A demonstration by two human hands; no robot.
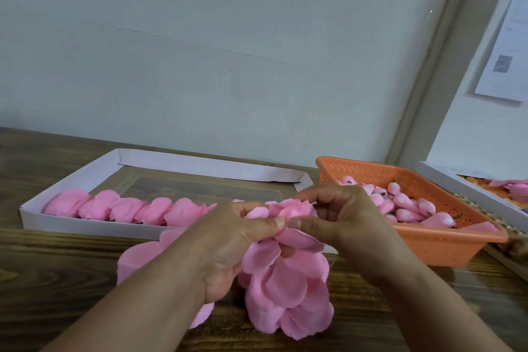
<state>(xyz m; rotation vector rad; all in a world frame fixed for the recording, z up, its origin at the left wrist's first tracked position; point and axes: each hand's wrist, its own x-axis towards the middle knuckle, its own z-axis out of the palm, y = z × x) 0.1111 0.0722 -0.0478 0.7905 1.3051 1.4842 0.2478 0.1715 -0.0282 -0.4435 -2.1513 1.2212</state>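
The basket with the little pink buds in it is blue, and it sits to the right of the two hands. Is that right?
Not quite. The basket is orange, not blue, as the head view shows. It does hold the little pink buds, and it does sit to the right of the left hand and right hand, which pinch the pink petals.

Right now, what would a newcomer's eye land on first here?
The pink petals, a big bunch at centre front, gripped by the left hand and pinched by the right hand. Behind on the left, a white tray holds a row of pink flowers; on the right, an orange basket holds pink buds.
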